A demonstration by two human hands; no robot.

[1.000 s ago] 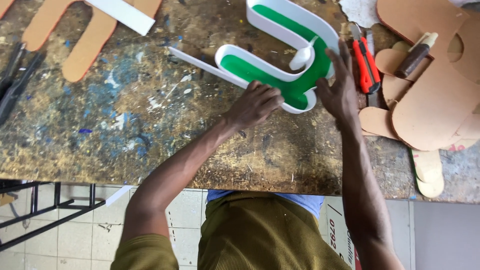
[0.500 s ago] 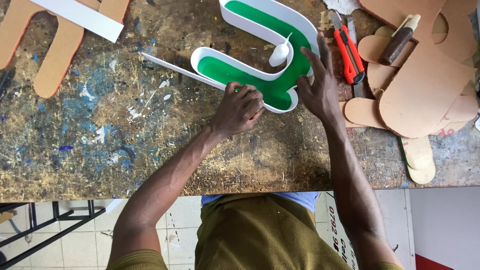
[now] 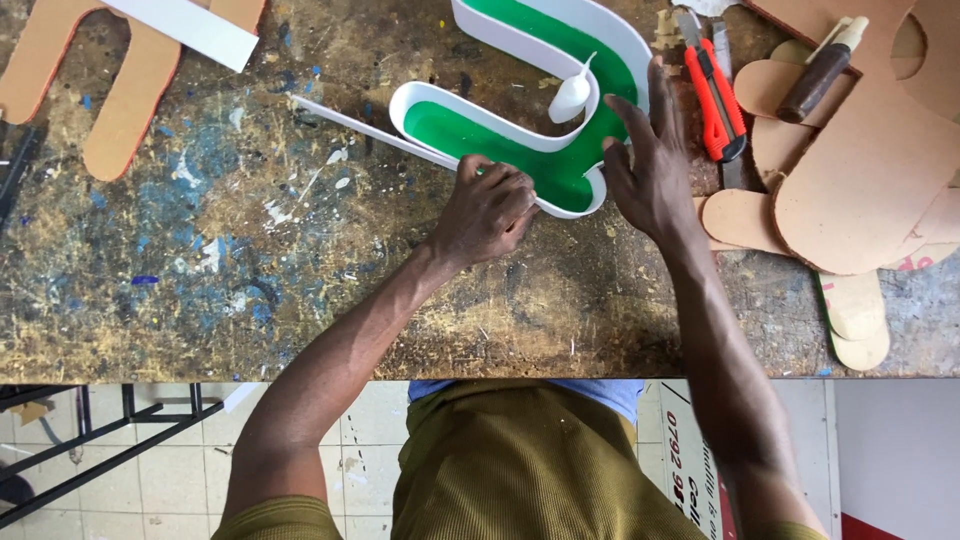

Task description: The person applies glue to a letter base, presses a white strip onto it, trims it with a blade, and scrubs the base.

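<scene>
L hand (image 3: 488, 205) pinches white strip onto green letter (image 3: 520, 160); R hand (image 3: 645, 165) flat, open, bracing letter's side w/ nothing held.

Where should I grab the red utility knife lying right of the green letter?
Pinch the red utility knife across its long handle at the middle, coming straight down from above. It lies flat on the workbench, and its narrow sides are free there. The right hand sits close on its left, so mind that side.
</scene>
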